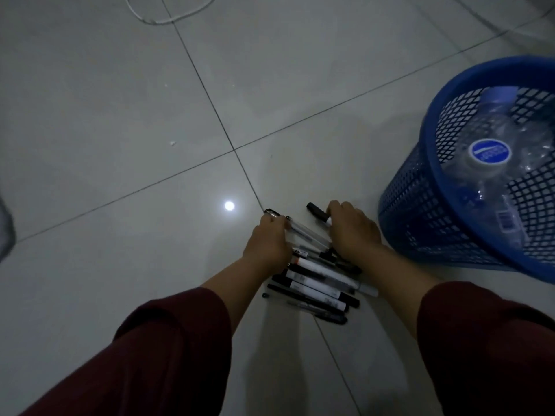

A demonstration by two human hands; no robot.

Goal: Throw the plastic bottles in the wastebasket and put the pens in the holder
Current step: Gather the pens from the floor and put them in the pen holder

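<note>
Several pens and markers [318, 283] lie side by side in a loose pile on the tiled floor. My left hand [268, 243] presses against the pile's left end, fingers on a clear pen [303, 232]. At the right end my right hand [351, 228] rests on the pile, its fingers touching a black marker [317, 211]. A blue mesh wastebasket [420, 211] stands at the right with clear plastic bottles [492, 157] inside, one showing a blue cap. No pen holder is in view.
A white cable [156, 21] loops on the floor at the top. A bright light reflection [229, 205] shines on the tile left of the pens. A blurred grey object [6, 232] sits at the left edge.
</note>
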